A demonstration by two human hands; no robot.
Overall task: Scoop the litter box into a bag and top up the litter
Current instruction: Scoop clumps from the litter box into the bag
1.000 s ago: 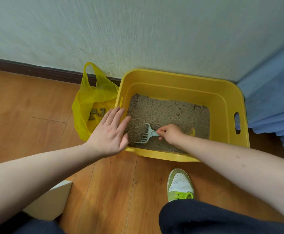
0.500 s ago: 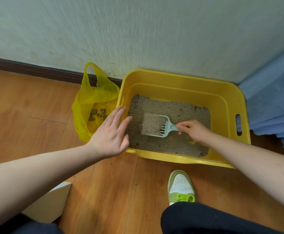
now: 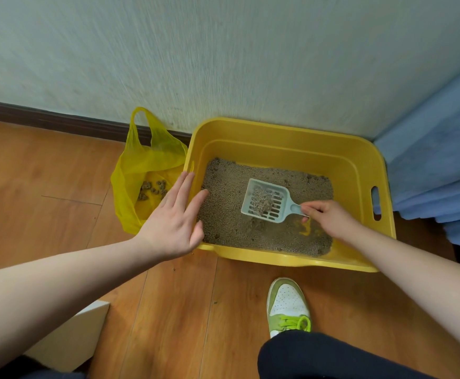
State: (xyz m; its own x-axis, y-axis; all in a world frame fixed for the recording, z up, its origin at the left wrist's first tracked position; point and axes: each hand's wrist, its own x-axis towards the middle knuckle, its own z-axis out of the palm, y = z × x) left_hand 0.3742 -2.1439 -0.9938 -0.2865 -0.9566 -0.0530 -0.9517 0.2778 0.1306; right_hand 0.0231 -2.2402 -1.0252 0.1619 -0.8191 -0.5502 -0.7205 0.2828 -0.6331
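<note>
A yellow litter box [image 3: 278,132] stands against the wall with grey-brown litter [image 3: 223,214] across its bottom. My right hand [image 3: 330,218] pinches the handle of a pale slotted scoop [image 3: 264,201], held level above the litter with a few clumps and grains in it. My left hand [image 3: 174,220] lies flat with straight fingers over the box's front-left corner. A yellow plastic bag [image 3: 141,165] sits open on the floor left of the box, with several dark clumps inside.
Wooden floor runs in front of the box. A green and white shoe [image 3: 287,305] stands below the box. A white box corner [image 3: 70,340] sits at the lower left. Blue fabric [image 3: 436,165] hangs at the right.
The scoop dug into the litter, then lifted loaded; most loose litter has since sifted through its slots. My left hand has stayed at the box's corner.
</note>
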